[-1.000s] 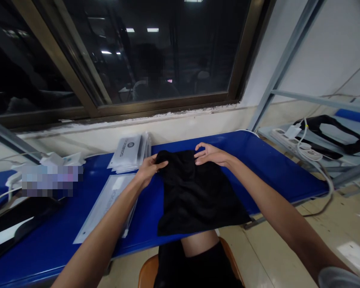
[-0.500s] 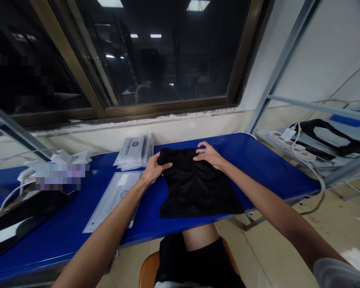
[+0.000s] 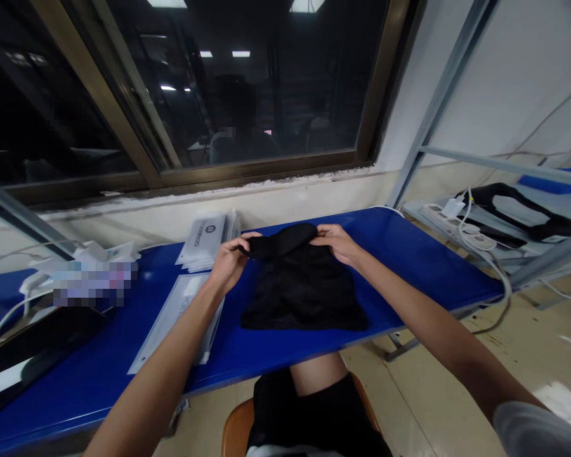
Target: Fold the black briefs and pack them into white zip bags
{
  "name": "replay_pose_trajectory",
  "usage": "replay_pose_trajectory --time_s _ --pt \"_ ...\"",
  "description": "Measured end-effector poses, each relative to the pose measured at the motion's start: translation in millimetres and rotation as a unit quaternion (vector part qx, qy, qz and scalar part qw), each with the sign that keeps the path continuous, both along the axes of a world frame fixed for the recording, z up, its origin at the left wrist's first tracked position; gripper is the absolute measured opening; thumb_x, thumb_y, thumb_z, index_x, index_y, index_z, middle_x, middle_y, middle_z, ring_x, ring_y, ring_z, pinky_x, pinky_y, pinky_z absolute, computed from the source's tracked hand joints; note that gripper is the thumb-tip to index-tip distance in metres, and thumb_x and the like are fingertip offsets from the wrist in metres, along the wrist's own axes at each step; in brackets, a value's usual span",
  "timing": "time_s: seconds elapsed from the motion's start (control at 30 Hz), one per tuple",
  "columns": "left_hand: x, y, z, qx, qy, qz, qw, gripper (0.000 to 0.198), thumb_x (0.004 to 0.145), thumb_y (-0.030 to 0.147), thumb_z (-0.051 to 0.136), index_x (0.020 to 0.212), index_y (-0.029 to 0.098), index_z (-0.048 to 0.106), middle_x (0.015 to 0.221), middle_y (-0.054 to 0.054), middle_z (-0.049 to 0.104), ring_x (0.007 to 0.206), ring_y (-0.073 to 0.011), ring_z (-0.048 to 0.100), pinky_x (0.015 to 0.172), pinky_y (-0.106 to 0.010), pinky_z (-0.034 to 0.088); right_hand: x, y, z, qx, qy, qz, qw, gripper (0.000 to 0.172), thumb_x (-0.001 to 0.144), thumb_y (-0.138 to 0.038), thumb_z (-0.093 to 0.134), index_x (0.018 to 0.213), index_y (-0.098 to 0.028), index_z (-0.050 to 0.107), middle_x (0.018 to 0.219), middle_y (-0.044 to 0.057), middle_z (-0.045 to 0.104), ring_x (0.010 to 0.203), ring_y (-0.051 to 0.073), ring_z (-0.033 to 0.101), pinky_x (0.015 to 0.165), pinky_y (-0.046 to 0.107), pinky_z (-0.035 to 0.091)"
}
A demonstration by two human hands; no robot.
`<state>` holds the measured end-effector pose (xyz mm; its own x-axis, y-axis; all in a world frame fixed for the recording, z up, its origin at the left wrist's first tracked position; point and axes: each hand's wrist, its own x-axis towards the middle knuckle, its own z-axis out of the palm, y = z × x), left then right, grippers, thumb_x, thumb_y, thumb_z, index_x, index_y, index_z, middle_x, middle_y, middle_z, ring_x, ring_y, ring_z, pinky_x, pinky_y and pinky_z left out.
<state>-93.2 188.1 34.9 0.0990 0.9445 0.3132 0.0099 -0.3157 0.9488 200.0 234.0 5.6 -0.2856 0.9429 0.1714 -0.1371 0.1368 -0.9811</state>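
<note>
A black stretchy garment lies on the blue table in front of me. Its far edge is lifted off the surface and folds over between my hands, while the near hem rests flat. My left hand is closed on the garment's far left corner. At the far right corner, my right hand pinches the same edge between thumb and fingers. Beside my left forearm lies a flat translucent zip bag with printed lettering, partly covered by that arm.
A stack of printed zip bags sits near the wall. Power strips and cables and a dark glossy object are at left. On the right stand a metal frame, another power strip and a black looped item.
Both hands have taken hold of the garment's far edge and raised it, so it now folds over. My right hand, with fingers loose before, is now closed. The garment's near hem shifted slightly left.
</note>
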Motion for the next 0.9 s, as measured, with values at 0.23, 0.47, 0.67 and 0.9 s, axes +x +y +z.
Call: replay_pose_trajectory --time_s 0.23,0.47,0.67,0.9 --pt "-16 10 2.1 0.037 0.123 0.034 0.991 0.015 0.064 0.016 0.058 0.052 0.022 0.066 0.104 -0.009 0.07 0.105 -0.0278 0.064 0.1 -0.043 0.049 15 2 6.4 0.119 -0.144 0.143 0.972 0.009 0.078 -0.028 0.075 0.081 -0.022 0.081 0.125 0.008 0.074 0.119 0.028 0.067 0.107 0.042 0.047" --pt "7 0 -11.3 0.153 0.284 0.026 0.946 0.027 0.087 0.016 0.054 0.094 0.024 0.078 0.129 -0.009 0.065 0.128 -0.0287 0.055 0.12 -0.047 0.034 25 10 11.3 0.248 -0.338 0.131 0.898 0.031 0.087 -0.014 0.059 0.101 -0.03 0.083 0.137 0.004 0.068 0.124 0.025 0.065 0.108 0.044 0.048" --pt "20 -9 -29.9 0.178 0.536 -0.134 0.814 0.081 0.094 0.06 0.057 0.157 0.013 0.039 0.166 -0.019 0.03 0.158 -0.0345 0.015 0.127 -0.054 0.014 -1 -9 4.0 0.288 -0.387 -0.045 0.875 0.042 0.091 -0.009 0.047 0.115 -0.024 0.079 0.135 0.008 0.067 0.13 0.027 0.06 0.118 0.051 0.038" --pt "2 -32 -37.3 0.127 0.584 -0.156 0.787 0.096 0.089 0.075 0.051 0.164 0.021 0.023 0.169 -0.015 0.012 0.158 -0.0355 0.004 0.126 -0.055 0.012 14 -49 -21.4 0.272 -0.481 0.05 0.832 0.072 0.091 -0.059 0.064 0.155 -0.029 0.046 0.166 0.009 0.032 0.155 0.035 0.024 0.127 0.06 0.013"
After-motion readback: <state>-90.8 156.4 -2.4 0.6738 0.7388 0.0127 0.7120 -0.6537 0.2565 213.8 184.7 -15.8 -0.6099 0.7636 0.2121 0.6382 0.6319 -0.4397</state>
